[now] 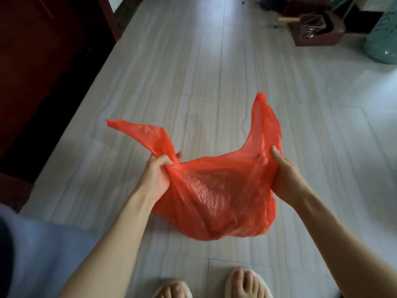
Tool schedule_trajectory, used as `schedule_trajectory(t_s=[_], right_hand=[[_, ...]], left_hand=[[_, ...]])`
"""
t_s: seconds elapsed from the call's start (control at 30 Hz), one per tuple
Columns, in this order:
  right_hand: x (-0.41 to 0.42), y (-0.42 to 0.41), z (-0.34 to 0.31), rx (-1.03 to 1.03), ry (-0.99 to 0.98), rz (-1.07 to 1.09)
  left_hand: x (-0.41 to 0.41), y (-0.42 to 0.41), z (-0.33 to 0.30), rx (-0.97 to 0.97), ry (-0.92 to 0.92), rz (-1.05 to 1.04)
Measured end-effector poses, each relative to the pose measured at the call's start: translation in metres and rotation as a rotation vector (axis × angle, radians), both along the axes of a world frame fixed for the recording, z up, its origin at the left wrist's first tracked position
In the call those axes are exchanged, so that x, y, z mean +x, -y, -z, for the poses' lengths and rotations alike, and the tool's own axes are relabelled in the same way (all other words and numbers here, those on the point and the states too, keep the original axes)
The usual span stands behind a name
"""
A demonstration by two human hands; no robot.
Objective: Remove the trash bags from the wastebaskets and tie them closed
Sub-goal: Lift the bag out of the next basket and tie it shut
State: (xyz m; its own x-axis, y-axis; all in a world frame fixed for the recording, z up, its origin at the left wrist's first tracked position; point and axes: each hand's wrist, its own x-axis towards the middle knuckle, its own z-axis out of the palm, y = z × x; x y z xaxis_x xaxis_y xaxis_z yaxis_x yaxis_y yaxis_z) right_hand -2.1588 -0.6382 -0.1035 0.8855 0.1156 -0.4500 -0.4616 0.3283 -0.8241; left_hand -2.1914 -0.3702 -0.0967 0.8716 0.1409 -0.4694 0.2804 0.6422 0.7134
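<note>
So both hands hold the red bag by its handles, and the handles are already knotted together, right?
Not quite. Left hand and right hand do each grip a handle of the red bag, but the head view shows the handles apart and untied, with the bag's mouth open.

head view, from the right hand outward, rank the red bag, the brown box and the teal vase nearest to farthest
1. Red bag: in the right hand itself, its grip on the bag's right handle.
2. Brown box: on the floor far ahead, upper right.
3. Teal vase: at the right edge, beside the box. Box and vase look about equally far; too close to call.
</note>
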Motion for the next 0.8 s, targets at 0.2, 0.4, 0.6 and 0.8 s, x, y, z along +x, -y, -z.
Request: schedule_trajectory(t_s=[0.2, 0.4, 0.6, 0.8], right_hand=[[-0.009, 0.009, -0.007, -0.263, 0.048, -0.401], [-0.022, -0.030, -0.006, -0.441, 0.286, 0.022], [-0.024, -0.049, 0.001, -0.387, -0.086, 0.297], [-0.027, -0.058, -0.012, 0.053, -0.112, 0.205]], left_hand=[[-0.023, -0.002, 0.021, 0.490, -0.057, 0.141], [-0.022, 0.024, -0.004, 0.423, 0.064, 0.021], [-0.007, 0.041, -0.019, 0.115, -0.136, -0.090], [-0.020, 0.038, -0.005, 0.026, -0.177, 0.132]])
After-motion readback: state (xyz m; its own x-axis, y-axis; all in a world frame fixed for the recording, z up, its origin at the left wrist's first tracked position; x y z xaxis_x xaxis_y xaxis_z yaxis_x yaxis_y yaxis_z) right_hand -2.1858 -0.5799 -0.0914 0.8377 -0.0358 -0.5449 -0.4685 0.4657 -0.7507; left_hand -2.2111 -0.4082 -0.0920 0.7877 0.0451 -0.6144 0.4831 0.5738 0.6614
